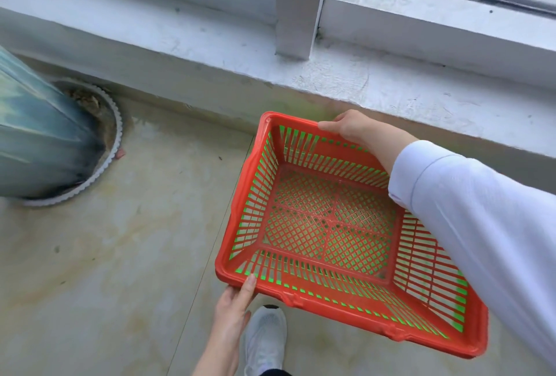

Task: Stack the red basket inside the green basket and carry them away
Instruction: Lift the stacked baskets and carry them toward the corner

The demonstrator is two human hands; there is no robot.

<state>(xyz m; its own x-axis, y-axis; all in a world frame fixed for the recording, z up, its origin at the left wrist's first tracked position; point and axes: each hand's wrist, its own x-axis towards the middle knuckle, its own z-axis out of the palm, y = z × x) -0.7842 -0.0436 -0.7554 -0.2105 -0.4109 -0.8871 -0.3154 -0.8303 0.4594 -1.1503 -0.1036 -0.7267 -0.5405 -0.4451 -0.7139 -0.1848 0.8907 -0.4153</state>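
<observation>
The red basket (331, 225) is nested inside the green basket (458, 315), whose green plastic shows only through the red slots. Both are held tilted above the floor. My left hand (234, 303) grips the near rim at its left corner, thumb on top. My right hand (352, 128) holds the far rim, and its white sleeve crosses the basket's right side.
A white concrete ledge (331, 68) with a post (298, 5) and window frame runs along the far side. A blue-green bin (39, 141) stands on a round scalloped base at left. My white shoe (264, 339) is on the stained concrete floor (105, 255).
</observation>
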